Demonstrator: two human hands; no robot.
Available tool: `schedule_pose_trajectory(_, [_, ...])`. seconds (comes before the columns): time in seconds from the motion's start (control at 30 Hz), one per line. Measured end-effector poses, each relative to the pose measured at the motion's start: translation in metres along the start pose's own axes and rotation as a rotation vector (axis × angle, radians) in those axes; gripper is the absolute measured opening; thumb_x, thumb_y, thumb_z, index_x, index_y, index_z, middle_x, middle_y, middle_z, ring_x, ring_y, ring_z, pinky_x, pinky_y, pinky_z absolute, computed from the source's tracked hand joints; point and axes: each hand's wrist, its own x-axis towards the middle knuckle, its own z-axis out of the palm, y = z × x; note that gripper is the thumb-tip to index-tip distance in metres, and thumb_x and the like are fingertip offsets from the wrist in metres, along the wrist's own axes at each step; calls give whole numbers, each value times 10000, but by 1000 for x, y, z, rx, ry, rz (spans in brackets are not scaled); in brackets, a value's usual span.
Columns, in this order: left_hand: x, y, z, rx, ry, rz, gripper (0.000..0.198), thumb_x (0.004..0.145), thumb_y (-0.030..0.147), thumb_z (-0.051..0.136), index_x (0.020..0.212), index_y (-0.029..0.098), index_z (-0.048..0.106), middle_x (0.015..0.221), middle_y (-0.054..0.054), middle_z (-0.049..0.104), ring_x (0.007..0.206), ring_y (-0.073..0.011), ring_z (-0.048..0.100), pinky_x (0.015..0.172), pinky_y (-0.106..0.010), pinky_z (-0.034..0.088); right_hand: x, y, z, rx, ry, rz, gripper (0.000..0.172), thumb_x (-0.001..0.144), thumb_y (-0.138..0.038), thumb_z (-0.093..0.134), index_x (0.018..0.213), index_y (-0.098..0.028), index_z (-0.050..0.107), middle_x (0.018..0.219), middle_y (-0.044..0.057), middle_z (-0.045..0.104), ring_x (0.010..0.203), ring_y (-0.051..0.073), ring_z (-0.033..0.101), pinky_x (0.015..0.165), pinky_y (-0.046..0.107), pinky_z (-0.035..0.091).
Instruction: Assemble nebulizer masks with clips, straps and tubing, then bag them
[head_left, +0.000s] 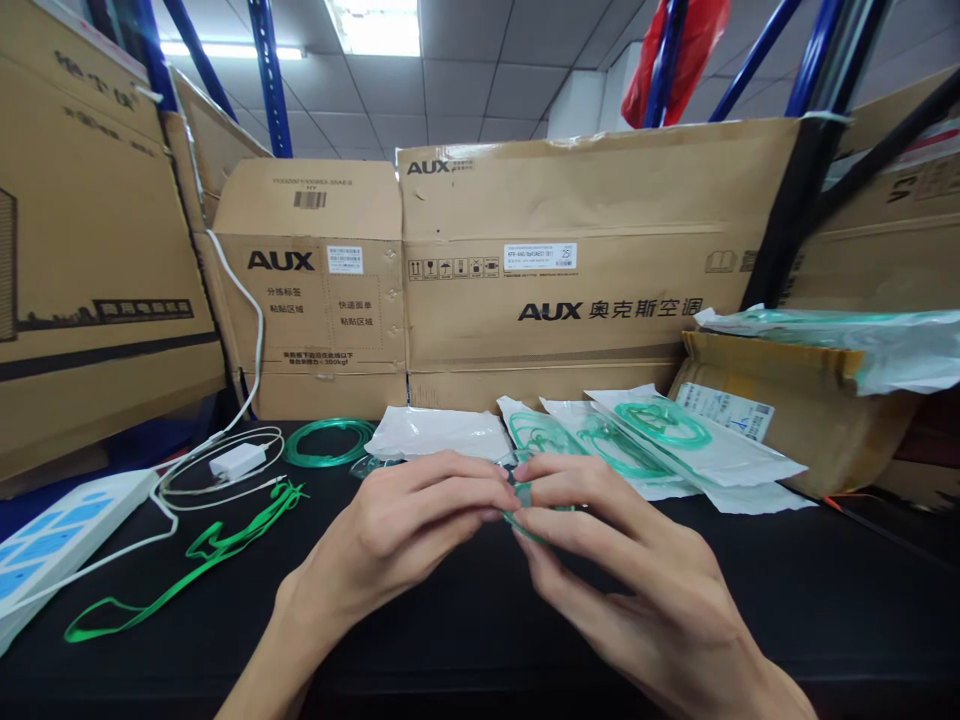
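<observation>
In the middle of the head view, my left hand (420,515) and my right hand (626,545) meet above the black table. A small translucent green plastic piece (523,493) is pinched between the fingertips of both. The fingers cover most of it, so its exact kind is hidden. Just behind the hands lies a white packet (439,432), with some clear plastic at its left end. A coil of green tubing (330,460) rests to the left of that packet. Several clear-fronted packets (720,450) holding green tubing overlap behind my right hand.
At left lie a white power strip (82,520), a white adapter (238,460) with looped cable, and a green strap (225,545). Large cardboard panels (600,200) wall off the back. An open carton (810,410) at right has more packets (900,340) on top.
</observation>
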Motion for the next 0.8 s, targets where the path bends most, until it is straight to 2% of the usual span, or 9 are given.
schedule_pose_trajectory(0.13, [2,4,0,-39,49,-59,230,916,29,643,1117,125,696,1079,-73,736,1065,-155,686,990,-268,538,0,2,2,-3,10,14,238,893,16,639,1072,-141,654,1021,68,645,1053,157,643,953,264,540])
schedule_pose_trajectory(0.27, [2,6,-2,-78,28,-98,234,880,90,730,1107,133,695,1104,-82,728,1086,-176,678,1006,-297,525,-2,7,-4,34,-3,49,326,891,-22,687,1177,-166,624,1079,59,657,1071,149,641,970,257,523])
schedule_pose_trajectory(0.37, [3,7,-3,-103,36,-108,217,851,128,791,1039,142,684,1028,-64,734,1059,-183,684,978,-306,535,-3,12,-13,75,-60,124,412,895,-95,723,1267,-198,577,1185,58,672,1158,158,627,1039,263,492])
schedule_pose_trajectory(0.47, [4,6,-2,-86,50,-114,232,825,158,832,993,154,673,982,-47,733,1044,-187,689,967,-306,539,-2,15,-19,103,-131,181,365,941,-98,663,1268,-245,591,1239,41,680,1196,150,623,1060,265,482])
schedule_pose_trajectory(0.67, [2,4,0,-16,25,-70,191,848,170,813,992,160,688,1017,-65,706,989,-187,696,900,-307,574,0,11,-14,163,-109,187,309,942,-41,634,1166,-253,643,1092,6,711,1080,137,664,951,236,528])
schedule_pose_trajectory(0.8, [4,6,-1,-3,35,-11,192,892,134,763,1078,155,722,1013,-72,713,969,-176,690,876,-290,575,-2,11,-10,200,-112,247,333,950,-69,634,1214,-272,638,1118,3,713,1038,137,676,932,254,549])
